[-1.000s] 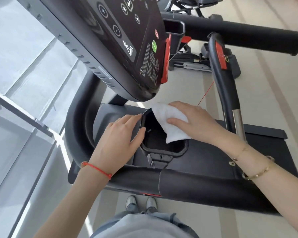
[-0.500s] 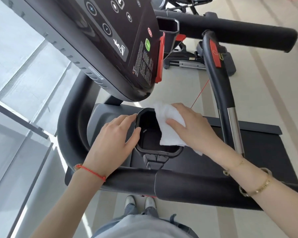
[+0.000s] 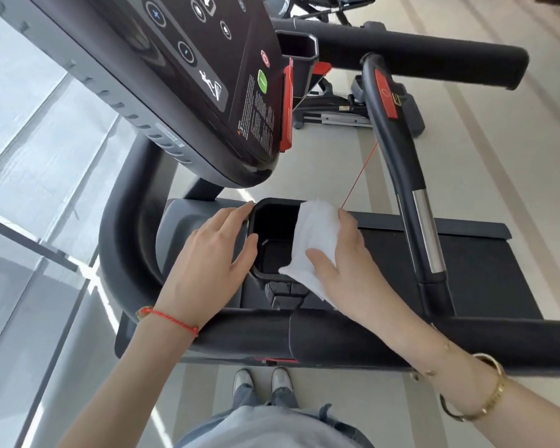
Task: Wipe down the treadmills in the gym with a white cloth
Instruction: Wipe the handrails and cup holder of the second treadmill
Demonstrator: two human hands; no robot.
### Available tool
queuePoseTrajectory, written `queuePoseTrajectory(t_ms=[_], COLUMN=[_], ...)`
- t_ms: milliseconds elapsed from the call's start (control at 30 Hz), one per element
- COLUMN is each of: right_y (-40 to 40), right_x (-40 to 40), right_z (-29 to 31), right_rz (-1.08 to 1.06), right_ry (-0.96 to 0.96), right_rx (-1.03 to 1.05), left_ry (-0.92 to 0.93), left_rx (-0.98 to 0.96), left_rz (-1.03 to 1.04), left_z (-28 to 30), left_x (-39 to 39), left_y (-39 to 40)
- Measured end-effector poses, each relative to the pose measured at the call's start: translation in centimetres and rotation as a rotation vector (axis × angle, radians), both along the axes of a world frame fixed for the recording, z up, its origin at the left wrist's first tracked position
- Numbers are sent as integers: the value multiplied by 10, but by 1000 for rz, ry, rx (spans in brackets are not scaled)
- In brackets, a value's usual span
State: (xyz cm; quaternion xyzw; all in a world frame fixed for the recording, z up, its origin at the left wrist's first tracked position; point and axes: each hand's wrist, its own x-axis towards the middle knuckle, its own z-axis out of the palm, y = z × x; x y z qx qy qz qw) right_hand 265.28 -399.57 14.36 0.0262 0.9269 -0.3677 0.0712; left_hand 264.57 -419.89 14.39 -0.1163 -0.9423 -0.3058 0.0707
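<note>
A black treadmill fills the view, its console panel (image 3: 188,76) tilted above a black cup holder (image 3: 272,240). My right hand (image 3: 340,263) holds a white cloth (image 3: 314,240) against the cup holder's right rim, thumb on top of the cloth and fingers curled behind it. My left hand (image 3: 210,257) rests flat on the cup holder's left side, fingers straight along its rim. The padded front handlebar (image 3: 304,337) runs across below both wrists.
A curved black side handle (image 3: 398,156) with a chrome section rises at the right. Another padded bar (image 3: 417,50) crosses the top. Glass window panels (image 3: 29,189) lie to the left. Other gym equipment (image 3: 337,111) stands on the pale floor beyond. My shoes (image 3: 262,379) show below.
My right hand has slid the cloth from inside the cup holder up and over its right rim. The left hand has stayed on the left rim.
</note>
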Motion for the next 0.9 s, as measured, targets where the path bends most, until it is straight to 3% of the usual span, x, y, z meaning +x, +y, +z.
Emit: queuePoseTrajectory(t_ms=[200,467,700,800,900], right_y=[7,22,-8,-7,21], right_x=[-68,-54,-99,-96,-86], right_z=[8,-2,17,13,8], right_rz=[258,447,723,724,591], right_ry=[92,210,282,319,198], right_rx=[147,7,384,423,246], left_ry=[14,56,45,34,10], left_rx=[-24,-50,-27,-18,-11], left_rz=[3,46,55,77,77], left_z=[-1,0,0,0,1], left_x=[0,1,1,2,3], left_y=[-1,0,0,-1,0])
